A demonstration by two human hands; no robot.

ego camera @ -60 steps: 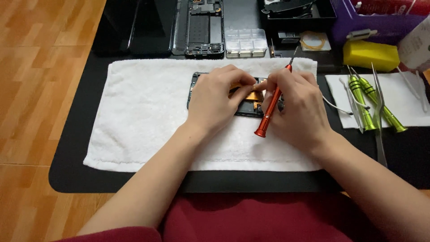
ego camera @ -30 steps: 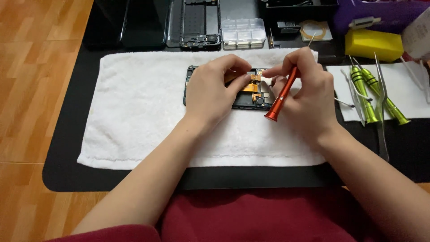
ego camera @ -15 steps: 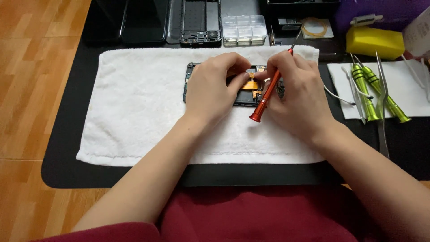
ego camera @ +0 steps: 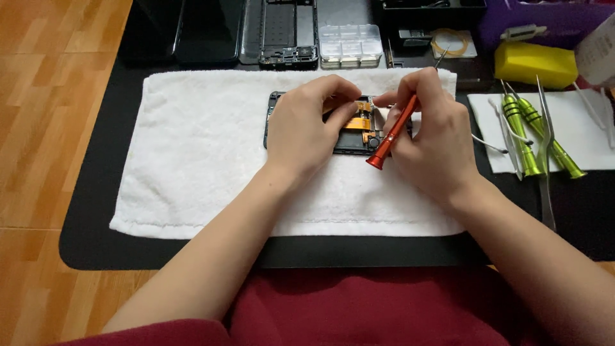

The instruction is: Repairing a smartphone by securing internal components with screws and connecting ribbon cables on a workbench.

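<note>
An opened black phone with an orange flex cable lies on a white towel. My left hand rests on the phone's left part, its fingers pressing down near the orange cable. My right hand covers the phone's right end and grips an orange screwdriver, which lies slanted across the palm with its handle end pointing toward me. The fingertips of both hands meet over the phone's upper edge. What they pinch there is too small to tell.
The towel lies on a black mat over a wooden table. Two green screwdrivers and tweezers lie on white paper at the right. A yellow block, a clear parts box and another phone frame sit at the back.
The orange screwdriver has swung about in my right hand, from slanted to nearly upright and back. Both hands have stayed over the phone, fingers shifting slightly.
</note>
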